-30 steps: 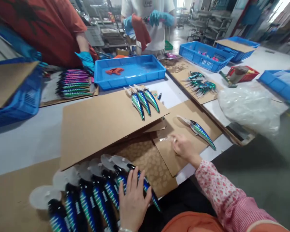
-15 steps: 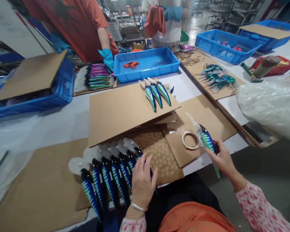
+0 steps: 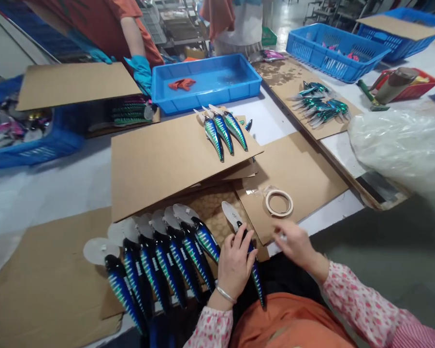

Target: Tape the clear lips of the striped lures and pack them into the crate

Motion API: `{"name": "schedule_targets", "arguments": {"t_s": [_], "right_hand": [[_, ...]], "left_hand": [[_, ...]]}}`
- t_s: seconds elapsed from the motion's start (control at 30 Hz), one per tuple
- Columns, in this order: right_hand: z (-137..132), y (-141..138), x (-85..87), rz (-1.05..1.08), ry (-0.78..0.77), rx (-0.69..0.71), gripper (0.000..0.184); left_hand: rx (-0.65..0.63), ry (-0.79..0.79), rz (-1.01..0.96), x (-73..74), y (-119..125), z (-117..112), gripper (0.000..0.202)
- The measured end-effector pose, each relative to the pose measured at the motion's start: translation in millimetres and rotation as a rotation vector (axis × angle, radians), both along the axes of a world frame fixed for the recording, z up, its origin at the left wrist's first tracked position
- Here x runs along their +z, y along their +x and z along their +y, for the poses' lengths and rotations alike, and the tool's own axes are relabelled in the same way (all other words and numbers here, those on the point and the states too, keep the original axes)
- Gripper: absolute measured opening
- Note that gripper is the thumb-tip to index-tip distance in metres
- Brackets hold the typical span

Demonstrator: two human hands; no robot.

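A row of several blue-and-black striped fishing lures (image 3: pixel 159 261) with clear round lips lies on brown cardboard (image 3: pixel 50 280) near me. My left hand (image 3: pixel 235 263) is closed over one more such lure (image 3: pixel 256 280) at the right end of the row, its lip pointing away from me. My right hand (image 3: pixel 295 244) hovers at the near edge of a cardboard sheet (image 3: pixel 304 169), fingers curled around something small that I cannot make out. A roll of tape (image 3: pixel 279 203) lies just beyond it.
Three green-striped lures (image 3: pixel 223 133) rest on a raised cardboard sheet (image 3: pixel 155 159). Behind are a blue tray (image 3: pixel 206 82), co-workers' teal-gloved hands (image 3: pixel 142 72), blue baskets (image 3: pixel 329 46), teal lures (image 3: pixel 319 106) and a clear plastic bag (image 3: pixel 402 150) at the right.
The lure my right hand was carrying now lies beside the row under my left hand. My right hand has let it go and moved in near the tape roll.
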State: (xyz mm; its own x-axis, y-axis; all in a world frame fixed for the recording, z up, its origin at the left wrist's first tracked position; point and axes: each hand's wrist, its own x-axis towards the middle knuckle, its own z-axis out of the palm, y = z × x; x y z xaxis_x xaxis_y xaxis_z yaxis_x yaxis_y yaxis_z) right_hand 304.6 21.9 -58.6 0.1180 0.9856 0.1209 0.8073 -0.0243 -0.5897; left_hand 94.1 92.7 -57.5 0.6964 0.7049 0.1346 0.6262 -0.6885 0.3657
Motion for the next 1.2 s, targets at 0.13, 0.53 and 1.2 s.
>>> {"name": "schedule_targets", "arguments": {"t_s": [0.13, 0.53, 1.2], "right_hand": [[21.5, 56.5, 10.2, -0.311, 0.009, -0.015, 0.013], [12.9, 0.9, 24.4, 0.098, 0.150, 0.290, 0.012], [26.2, 1.6, 43.9, -0.052, 0.008, 0.331, 0.023]], "left_hand": [[0.023, 0.000, -0.056, 9.0, 6.6, 3.3, 0.042], [0.087, -0.086, -0.465, 30.7, 23.8, 9.7, 0.025], [0.119, -0.281, -0.369, 45.4, 3.7, 5.9, 0.006]]}}
